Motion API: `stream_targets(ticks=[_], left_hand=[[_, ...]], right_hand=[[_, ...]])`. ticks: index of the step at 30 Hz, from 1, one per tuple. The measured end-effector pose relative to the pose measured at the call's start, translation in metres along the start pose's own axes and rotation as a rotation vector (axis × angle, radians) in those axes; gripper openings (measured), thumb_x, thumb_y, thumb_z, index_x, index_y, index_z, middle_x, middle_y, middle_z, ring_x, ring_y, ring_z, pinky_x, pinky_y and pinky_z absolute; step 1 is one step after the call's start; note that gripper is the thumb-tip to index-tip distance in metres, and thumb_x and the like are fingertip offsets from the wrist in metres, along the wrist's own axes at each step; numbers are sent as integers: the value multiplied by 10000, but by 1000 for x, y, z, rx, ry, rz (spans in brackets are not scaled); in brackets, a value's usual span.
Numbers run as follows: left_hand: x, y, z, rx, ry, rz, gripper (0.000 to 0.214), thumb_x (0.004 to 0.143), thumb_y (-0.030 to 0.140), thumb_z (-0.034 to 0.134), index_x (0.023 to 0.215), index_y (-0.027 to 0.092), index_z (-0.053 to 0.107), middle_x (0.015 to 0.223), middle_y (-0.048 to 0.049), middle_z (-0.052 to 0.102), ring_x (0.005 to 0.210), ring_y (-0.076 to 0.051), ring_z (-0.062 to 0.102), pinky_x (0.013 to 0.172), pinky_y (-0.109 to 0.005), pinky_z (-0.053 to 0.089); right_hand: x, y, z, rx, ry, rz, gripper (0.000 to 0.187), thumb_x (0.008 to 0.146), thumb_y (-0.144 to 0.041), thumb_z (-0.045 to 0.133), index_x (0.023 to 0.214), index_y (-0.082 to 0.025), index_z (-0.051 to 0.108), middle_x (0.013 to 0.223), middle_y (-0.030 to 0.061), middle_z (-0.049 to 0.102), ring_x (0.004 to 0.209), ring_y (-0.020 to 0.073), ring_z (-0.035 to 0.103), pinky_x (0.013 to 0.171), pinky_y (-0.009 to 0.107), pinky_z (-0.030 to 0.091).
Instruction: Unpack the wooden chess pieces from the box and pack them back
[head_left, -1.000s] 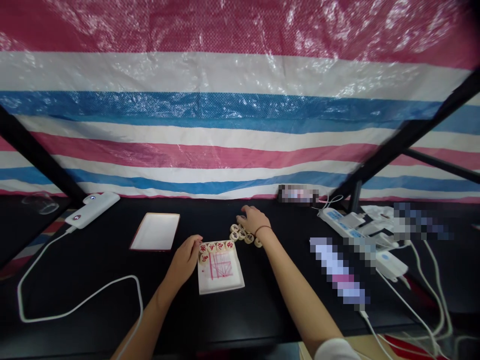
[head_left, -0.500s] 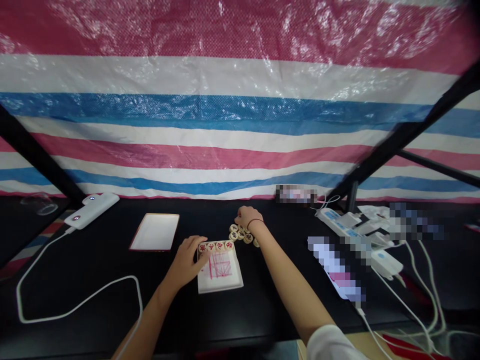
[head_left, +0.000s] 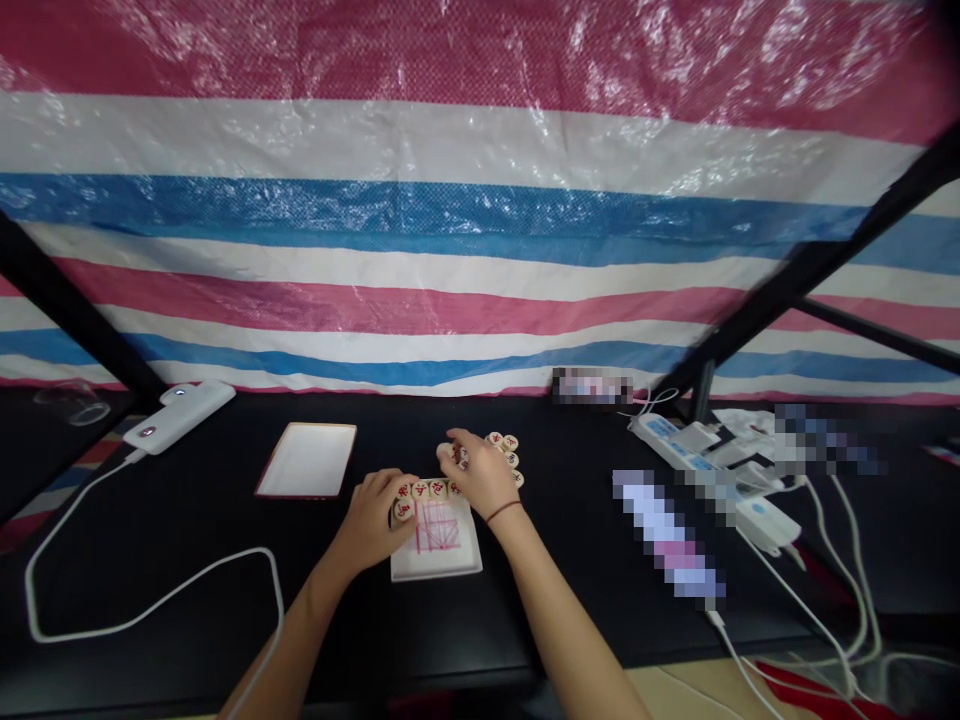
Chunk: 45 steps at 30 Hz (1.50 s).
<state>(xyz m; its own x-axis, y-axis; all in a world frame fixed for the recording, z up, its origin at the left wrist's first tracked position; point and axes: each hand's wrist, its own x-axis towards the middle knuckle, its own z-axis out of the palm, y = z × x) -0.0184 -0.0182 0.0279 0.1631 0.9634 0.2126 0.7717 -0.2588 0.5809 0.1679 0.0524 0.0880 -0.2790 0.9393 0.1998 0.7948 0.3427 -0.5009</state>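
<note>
A shallow white box (head_left: 436,572) with a red printed grid on its floor lies on the black table. Along its far wall runs a row of round Chinese chess pieces (head_left: 438,489) with red characters. Another red-marked piece (head_left: 403,509) sits just in front of the row's left end. My left hand (head_left: 375,515) is curled round the box's far left corner, thumb beside that piece. Over the far right corner, my right hand (head_left: 484,472) has fingers and thumb bent together round a pale chess piece (head_left: 459,455), partly hidden. Several loose pieces (head_left: 511,460) lie just beyond it.
An upturned white box lid (head_left: 306,460) lies to the left. A white device (head_left: 180,417) with a cable (head_left: 150,625) is at far left. On the right are a blurred-out phone-like item (head_left: 667,535), a power strip (head_left: 675,445) and plugs. A striped tarp (head_left: 450,230) hangs behind.
My right hand has moved left and nearer, from the loose pieces to the box's far right corner. The piece beside my left thumb now shows. My left hand stays at the box.
</note>
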Motion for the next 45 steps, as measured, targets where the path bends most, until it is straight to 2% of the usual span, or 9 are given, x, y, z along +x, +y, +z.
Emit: stream_targets(ticks=[5, 10, 15, 20, 23, 27, 35, 40, 45], left_hand=[[-2, -4, 1, -9, 8, 10, 501, 742, 246, 609, 1236, 275, 522, 1210, -63, 537, 1125, -271, 480, 948, -454, 402], [2, 1, -8, -89, 162, 44, 579, 816, 314, 589, 1368, 276, 419, 1294, -88, 480, 1225, -255, 453, 1043, -428, 372], [11, 9, -12, -64, 138, 155, 297, 887, 325, 518, 1163, 280, 618, 1196, -60, 613, 1100, -226, 576, 985, -386, 428], [12, 10, -11, -70, 194, 128, 225, 847, 313, 568, 1052, 237, 620, 1078, -58, 683, 1028, -219, 618, 935, -380, 458], [8, 10, -14, -111, 234, 67, 138, 824, 264, 568, 953, 222, 593, 1060, -56, 685, 1007, -205, 625, 896, -360, 474], [3, 15, -15, -84, 89, 175, 16, 826, 239, 580, 830, 232, 594, 990, -23, 709, 951, -184, 635, 870, -336, 468], [6, 19, -5, 102, -175, 371, 81, 849, 234, 573, 829, 260, 647, 935, -9, 709, 975, -210, 588, 894, -359, 412], [8, 21, -5, 201, -196, 400, 88, 859, 238, 576, 804, 242, 644, 942, 1, 708, 970, -196, 553, 840, -345, 367], [8, 23, -7, 238, -125, 410, 95, 846, 218, 594, 764, 226, 643, 969, 6, 690, 941, -183, 522, 790, -336, 345]], right_hand=[[-14, -8, 14, 242, 18, -104, 284, 822, -314, 578, 1058, -179, 657, 906, 45, 699, 655, 130, 620, 651, 235, 477], [-22, -1, 24, 453, -17, -134, 279, 780, -307, 605, 1031, -193, 644, 801, -3, 671, 510, 78, 536, 552, 199, 458], [-26, 2, 31, 612, -36, -153, 306, 768, -342, 627, 1038, -198, 623, 782, -11, 671, 466, 60, 475, 495, 183, 433], [-25, 8, 34, 724, -27, -106, 319, 765, -358, 652, 1038, -197, 619, 814, 9, 691, 474, 66, 482, 509, 201, 450], [-22, 15, 34, 794, 87, -29, 315, 790, -388, 629, 1030, -184, 610, 883, 52, 703, 479, 70, 488, 495, 212, 446], [-20, 21, 31, 822, 183, 30, 276, 804, -409, 611, 955, -179, 614, 882, 71, 705, 461, 67, 460, 465, 214, 416], [-24, 17, 33, 832, 156, -4, 271, 816, -404, 610, 971, -182, 622, 918, 72, 699, 489, 74, 495, 490, 221, 452], [-24, 18, 36, 856, 201, -33, 255, 825, -397, 614, 965, -184, 618, 928, 66, 690, 482, 69, 503, 483, 219, 464], [-24, 18, 35, 841, 237, -64, 201, 832, -349, 618, 955, -189, 619, 828, 36, 676, 461, 70, 486, 472, 220, 446]])
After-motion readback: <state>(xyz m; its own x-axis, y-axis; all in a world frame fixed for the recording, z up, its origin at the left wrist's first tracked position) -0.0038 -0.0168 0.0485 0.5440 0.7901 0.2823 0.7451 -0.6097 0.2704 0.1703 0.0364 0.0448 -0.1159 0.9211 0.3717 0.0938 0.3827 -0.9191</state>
